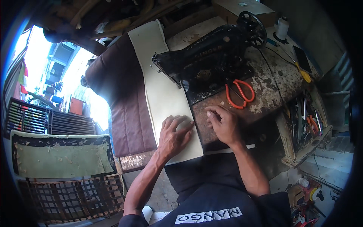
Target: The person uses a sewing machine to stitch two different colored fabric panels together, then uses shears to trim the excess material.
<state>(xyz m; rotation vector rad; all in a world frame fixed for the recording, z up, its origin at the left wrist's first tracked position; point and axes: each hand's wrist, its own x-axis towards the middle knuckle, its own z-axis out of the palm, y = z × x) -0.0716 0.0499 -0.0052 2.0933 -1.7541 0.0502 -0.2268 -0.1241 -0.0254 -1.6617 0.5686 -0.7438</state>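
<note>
My left hand point(175, 135) rests palm down on a long cream panel point(160, 90), its fingers spread over the near end. The panel passes beside the needle end of a black sewing machine point(206, 60); whether it lies under the foot is hard to tell. Brown quilted fabric point(128, 109) with stitched lines lies along the panel's left side. To the right of the panel's edge, my right hand point(224, 124) hovers with curled fingers, and nothing shows in them. Orange-handled scissors point(241, 94) lie just beyond it, against the machine's base.
Thread spool point(282, 28), dark phone point(301, 58) and yellow-handled screwdriver point(304, 75) lie at the worn table's point(264, 90) far right. Below hangs an open wooden drawer point(302, 155) of tools. A padded frame point(62, 155) and a webbed frame point(75, 198) stand at left.
</note>
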